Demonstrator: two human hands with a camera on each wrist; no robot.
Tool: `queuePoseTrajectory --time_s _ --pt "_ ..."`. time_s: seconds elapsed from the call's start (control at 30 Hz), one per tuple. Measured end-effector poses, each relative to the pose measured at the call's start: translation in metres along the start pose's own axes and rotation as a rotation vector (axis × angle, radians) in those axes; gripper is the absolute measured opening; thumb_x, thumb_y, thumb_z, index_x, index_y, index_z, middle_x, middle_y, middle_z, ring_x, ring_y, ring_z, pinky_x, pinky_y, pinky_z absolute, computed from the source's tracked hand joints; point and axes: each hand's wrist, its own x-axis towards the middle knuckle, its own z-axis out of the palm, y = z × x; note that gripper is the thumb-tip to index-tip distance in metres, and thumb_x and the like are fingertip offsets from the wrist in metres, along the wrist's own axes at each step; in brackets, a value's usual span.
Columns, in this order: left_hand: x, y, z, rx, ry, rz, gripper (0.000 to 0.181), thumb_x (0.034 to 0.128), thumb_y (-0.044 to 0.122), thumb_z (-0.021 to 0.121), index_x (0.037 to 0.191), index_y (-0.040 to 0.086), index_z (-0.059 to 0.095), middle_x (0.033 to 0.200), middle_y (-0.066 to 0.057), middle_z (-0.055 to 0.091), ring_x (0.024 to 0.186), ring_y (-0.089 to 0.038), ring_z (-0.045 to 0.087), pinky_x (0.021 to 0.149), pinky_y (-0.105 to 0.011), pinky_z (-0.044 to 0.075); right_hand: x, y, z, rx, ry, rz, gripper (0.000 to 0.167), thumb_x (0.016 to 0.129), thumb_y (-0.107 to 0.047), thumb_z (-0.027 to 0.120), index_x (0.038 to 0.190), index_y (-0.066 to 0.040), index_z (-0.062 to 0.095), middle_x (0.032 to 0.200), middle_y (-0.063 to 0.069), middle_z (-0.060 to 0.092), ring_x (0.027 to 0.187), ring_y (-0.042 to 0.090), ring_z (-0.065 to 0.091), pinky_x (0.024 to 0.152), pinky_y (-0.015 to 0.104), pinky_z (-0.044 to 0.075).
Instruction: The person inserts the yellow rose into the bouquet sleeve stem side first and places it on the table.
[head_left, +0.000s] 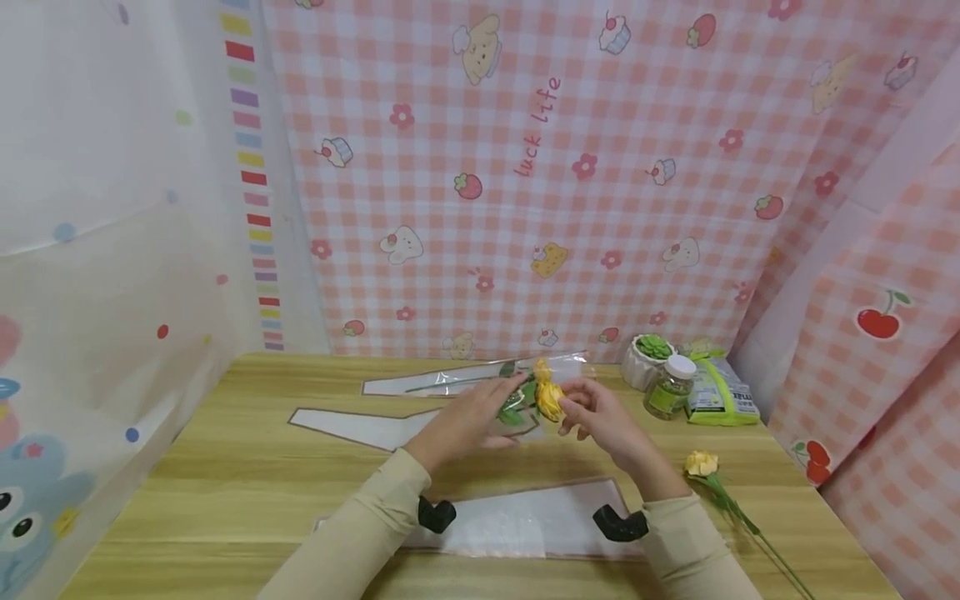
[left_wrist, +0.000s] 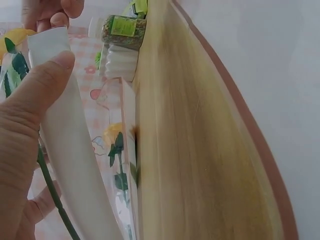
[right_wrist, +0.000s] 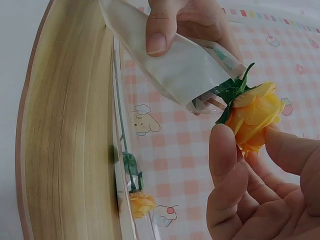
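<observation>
A yellow rose (head_left: 551, 401) with green leaves pokes out of the open end of a white-and-clear sleeve (right_wrist: 180, 70). My left hand (head_left: 468, 421) grips that sleeve, thumb pressed on its white face in both wrist views. The right hand (head_left: 603, 417) has its curled fingers and thumb around the rose (right_wrist: 255, 115) bloom. In the left wrist view the green stem (left_wrist: 55, 195) runs along beside the white sleeve (left_wrist: 75, 135). Behind the hands, a second sleeve (head_left: 382, 387) lies on the table with another yellow rose (head_left: 542, 370) in it.
On the table (head_left: 225, 467), a flat white sleeve (head_left: 525, 521) lies beneath the forearms. A loose yellow rose (head_left: 702, 463) with a long stem is at the right. A potted succulent (head_left: 642, 367), a lidded jar (head_left: 670, 390) and a green-grey packet (head_left: 720, 396) stand at the back right.
</observation>
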Motion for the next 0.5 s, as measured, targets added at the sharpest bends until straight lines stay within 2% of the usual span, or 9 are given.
queuePoseTrajectory --time_s 0.13,0.33,0.5 --pt "-0.0001 0.001 0.0017 -0.003 -0.013 -0.015 0.103 0.0822 0.037 0.086 0.16 0.008 0.024 0.138 -0.015 0.056 0.122 -0.027 0.059 0.103 -0.039 0.05 -0.0019 0.0003 -0.0007 0.002 -0.005 -0.014 0.035 0.106 -0.018 0.056 0.133 0.004 0.048 0.106 0.006 0.068 0.079 0.017 0.065 0.065 0.029 0.05" --pt "-0.0006 0.0015 0.0011 -0.006 -0.015 -0.03 0.103 0.0823 0.037 0.086 0.16 0.009 0.024 0.138 -0.015 0.056 0.122 -0.028 0.059 0.103 -0.041 0.05 -0.0008 0.0006 -0.0004 0.017 -0.045 -0.029 0.039 0.106 -0.02 0.055 0.136 0.004 0.047 0.099 0.005 0.066 0.076 0.018 0.062 0.066 0.03 0.052" --pt "-0.0002 0.0023 0.0004 -0.003 -0.014 -0.024 0.101 0.0836 0.038 0.084 0.16 0.008 0.025 0.138 -0.015 0.056 0.122 -0.027 0.059 0.103 -0.04 0.05 0.0001 0.0023 0.0009 0.067 -0.07 -0.041 0.045 0.107 -0.021 0.053 0.143 0.004 0.041 0.112 0.007 0.065 0.093 0.021 0.065 0.079 0.036 0.057"
